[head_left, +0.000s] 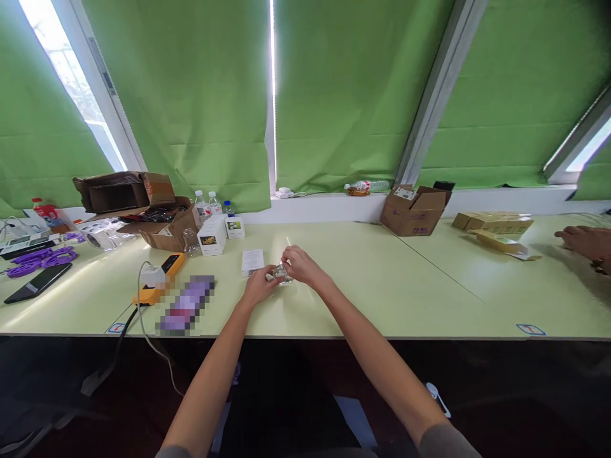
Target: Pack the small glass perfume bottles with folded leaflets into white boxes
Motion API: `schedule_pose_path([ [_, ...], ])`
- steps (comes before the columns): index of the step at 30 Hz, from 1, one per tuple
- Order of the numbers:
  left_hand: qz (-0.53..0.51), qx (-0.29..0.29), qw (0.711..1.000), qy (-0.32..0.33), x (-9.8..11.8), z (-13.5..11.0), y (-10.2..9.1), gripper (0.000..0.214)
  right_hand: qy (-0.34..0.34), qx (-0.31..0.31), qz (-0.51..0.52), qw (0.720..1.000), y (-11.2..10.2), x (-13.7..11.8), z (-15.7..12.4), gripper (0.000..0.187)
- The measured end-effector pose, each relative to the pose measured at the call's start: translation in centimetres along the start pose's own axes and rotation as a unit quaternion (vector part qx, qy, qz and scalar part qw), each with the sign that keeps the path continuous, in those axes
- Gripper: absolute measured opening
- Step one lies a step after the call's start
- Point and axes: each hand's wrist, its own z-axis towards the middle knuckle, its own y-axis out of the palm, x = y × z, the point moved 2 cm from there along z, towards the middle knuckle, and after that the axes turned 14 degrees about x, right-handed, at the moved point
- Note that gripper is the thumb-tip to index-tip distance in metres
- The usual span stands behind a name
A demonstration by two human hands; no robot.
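A small shiny, crinkled packet, silvery or clear, is held between my hands just above the pale table. My left hand grips its left side with thumb and fingers. From above and to the right, my right hand pinches the packet's upper part, and the fingertips partly cover it. What is inside the packet is too small to tell. Just behind my left hand, a small white box with a printed label lies on the table.
White boxes and bottles stand at the back left beside open cardboard boxes. A yellow power strip with a cable and a blurred phone lie left. Another carton is back right. Another person's hand rests far right.
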Motion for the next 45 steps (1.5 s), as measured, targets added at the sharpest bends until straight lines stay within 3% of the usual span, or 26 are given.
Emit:
schedule_pose_path([
  [5,0.006,0.005,1.000,-0.006,0.3,-0.1,-0.1,0.040,0.041,-0.001,-0.042,0.998,0.5,-0.4,0.1,0.017],
  [11,0.002,0.006,1.000,-0.004,0.5,-0.2,-0.3,0.040,0.097,0.066,-0.061,0.991,1.4,-0.9,-0.7,0.017],
  [19,0.000,0.011,1.000,0.002,0.1,-0.2,-0.1,0.038,0.056,0.027,-0.046,0.997,0.9,-0.7,-0.3,0.019],
  [23,0.003,0.015,1.000,0.000,-0.1,-0.1,0.0,0.040,0.067,0.006,-0.043,0.997,0.8,-0.3,0.2,0.017],
  [34,0.002,0.011,1.000,-0.008,0.3,-0.3,-0.2,0.037,0.099,0.050,-0.045,0.993,1.4,-0.4,-0.4,0.016],
  [45,0.004,0.005,1.000,-0.013,0.4,-0.4,-0.3,0.038,0.099,0.033,-0.056,0.993,1.0,-1.2,-0.4,0.019],
])
